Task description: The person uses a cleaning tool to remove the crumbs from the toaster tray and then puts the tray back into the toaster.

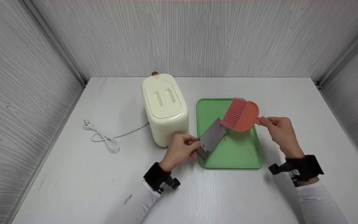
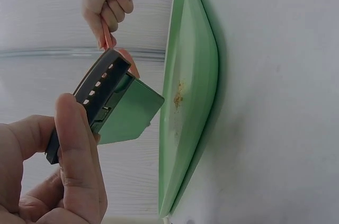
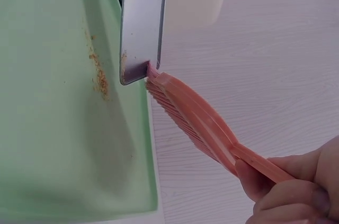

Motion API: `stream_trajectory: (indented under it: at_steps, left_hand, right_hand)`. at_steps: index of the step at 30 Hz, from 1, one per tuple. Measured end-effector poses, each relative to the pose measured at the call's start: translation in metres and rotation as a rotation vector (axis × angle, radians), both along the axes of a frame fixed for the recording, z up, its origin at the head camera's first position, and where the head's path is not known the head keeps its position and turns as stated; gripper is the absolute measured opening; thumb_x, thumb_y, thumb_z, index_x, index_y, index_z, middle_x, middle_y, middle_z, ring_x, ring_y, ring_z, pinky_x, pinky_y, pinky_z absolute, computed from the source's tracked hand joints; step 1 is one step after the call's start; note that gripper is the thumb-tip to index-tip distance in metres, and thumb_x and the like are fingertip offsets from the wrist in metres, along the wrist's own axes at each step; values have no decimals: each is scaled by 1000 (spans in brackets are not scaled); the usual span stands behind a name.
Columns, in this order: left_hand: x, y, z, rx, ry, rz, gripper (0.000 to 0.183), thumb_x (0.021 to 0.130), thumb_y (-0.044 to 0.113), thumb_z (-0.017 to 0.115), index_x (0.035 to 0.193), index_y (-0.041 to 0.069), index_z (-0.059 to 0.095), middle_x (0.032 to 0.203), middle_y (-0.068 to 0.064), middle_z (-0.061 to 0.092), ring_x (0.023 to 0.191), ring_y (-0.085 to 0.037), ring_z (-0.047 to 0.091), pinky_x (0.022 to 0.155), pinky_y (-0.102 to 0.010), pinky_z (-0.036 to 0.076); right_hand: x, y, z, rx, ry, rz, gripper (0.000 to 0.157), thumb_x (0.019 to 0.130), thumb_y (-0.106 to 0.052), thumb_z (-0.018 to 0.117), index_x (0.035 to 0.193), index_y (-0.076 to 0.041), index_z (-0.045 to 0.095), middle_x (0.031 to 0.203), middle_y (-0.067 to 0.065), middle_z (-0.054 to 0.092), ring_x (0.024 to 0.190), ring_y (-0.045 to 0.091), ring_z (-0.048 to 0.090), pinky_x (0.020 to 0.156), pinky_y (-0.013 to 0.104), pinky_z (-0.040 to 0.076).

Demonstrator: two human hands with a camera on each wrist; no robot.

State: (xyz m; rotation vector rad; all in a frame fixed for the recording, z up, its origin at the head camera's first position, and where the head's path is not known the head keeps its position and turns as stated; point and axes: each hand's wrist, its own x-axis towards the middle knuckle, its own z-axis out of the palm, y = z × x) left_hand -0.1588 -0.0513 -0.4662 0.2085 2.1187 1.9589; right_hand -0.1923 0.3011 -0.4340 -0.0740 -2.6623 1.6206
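My left hand (image 1: 180, 149) pinches the dark end of a thin metal crumb tray (image 1: 212, 134), which is tilted above a green tray (image 1: 241, 155). Its dark slotted handle (image 2: 98, 89) shows between thumb and fingers in the left wrist view. My right hand (image 1: 281, 132) grips the handle of an orange brush (image 1: 248, 116). The pink bristles (image 3: 177, 115) touch the crumb tray's far end in the right wrist view. A few crumbs cling to that end. Brown crumbs (image 3: 100, 78) lie on the green tray beneath.
A cream toaster (image 1: 166, 105) with its lid on stands left of the green tray, close to my left hand. Its white cord and plug (image 1: 104, 137) lie looped on the table further left. Wood-grain panels (image 1: 197, 37) close off the back and sides.
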Motion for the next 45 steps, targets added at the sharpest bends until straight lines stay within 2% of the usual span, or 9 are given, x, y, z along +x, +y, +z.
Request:
stream_trajectory:
  at_steps: [4, 6, 8, 17, 25, 28, 31, 37, 45]
  left_hand:
    - [0, 0, 1, -5, 16, 8, 17, 94, 1, 71, 106, -10, 74, 83, -13, 74, 53, -8, 63, 59, -37, 65]
    - [0, 0, 1, -8, 21, 13, 17, 93, 1, 71, 106, -10, 74, 83, -13, 74, 53, -8, 63, 59, -37, 66]
    - [0, -1, 2, -10, 22, 17, 17, 93, 1, 71, 105, -10, 74, 83, -13, 74, 54, -8, 63, 59, -39, 66]
    - [-1, -1, 0, -48, 65, 37, 14, 92, 1, 73, 102, -8, 75, 82, -16, 75, 53, -8, 63, 61, -46, 66]
    - [-1, 0, 0, -56, 68, 45, 15, 92, 1, 72, 103, -8, 75, 79, -12, 74, 51, -8, 63, 60, -48, 65]
    - [-1, -1, 1, -50, 73, 44, 15, 92, 1, 72, 103, -9, 75, 79, -12, 74, 50, -9, 62, 61, -50, 65]
    - [-1, -1, 0, -38, 78, 36, 15, 92, 1, 72, 103, -10, 75, 79, -14, 74, 50, -8, 62, 61, -51, 65]
    - [-1, 0, 0, -32, 77, 28, 16, 93, 1, 72, 103, -11, 74, 80, -18, 74, 50, -8, 62, 60, -50, 65]
    - [-1, 0, -2, -37, 78, 33, 14, 91, -1, 73, 102, -10, 75, 80, -20, 74, 49, -8, 62, 58, -47, 65]
  right_hand:
    - [1, 1, 3, 51, -28, 18, 49, 106, -40, 57, 125, 3, 71, 106, 2, 79, 96, 7, 66, 69, 29, 31]
    - [2, 1, 5, 75, -42, 30, 51, 107, -42, 56, 125, 4, 71, 110, 8, 78, 121, 18, 65, 81, 32, 32]
    - [2, 1, 6, 95, -45, 37, 52, 107, -42, 56, 124, 5, 71, 111, 10, 77, 126, 29, 63, 87, 32, 34]
    - [5, 5, 13, 149, -40, 63, 51, 107, -42, 55, 121, 5, 73, 111, 13, 77, 127, 37, 61, 96, 35, 41]
    - [9, 11, 21, 141, -33, 54, 52, 106, -43, 56, 121, 5, 73, 115, 16, 76, 127, 39, 59, 109, 58, 43]
    - [10, 14, 26, 115, -33, 56, 51, 106, -43, 58, 123, 2, 73, 115, 10, 77, 131, 38, 57, 114, 65, 38]
    - [12, 16, 31, 93, -25, 60, 49, 104, -44, 60, 124, -1, 73, 114, 3, 77, 129, 26, 61, 117, 65, 35]
    - [20, 11, 36, 111, 35, 77, 42, 103, -42, 63, 120, -5, 77, 111, 1, 79, 109, -5, 63, 111, 51, 42]
    - [32, 3, 40, 209, 134, 133, 31, 105, -33, 63, 114, -9, 80, 110, 7, 79, 103, -8, 64, 88, 23, 45]
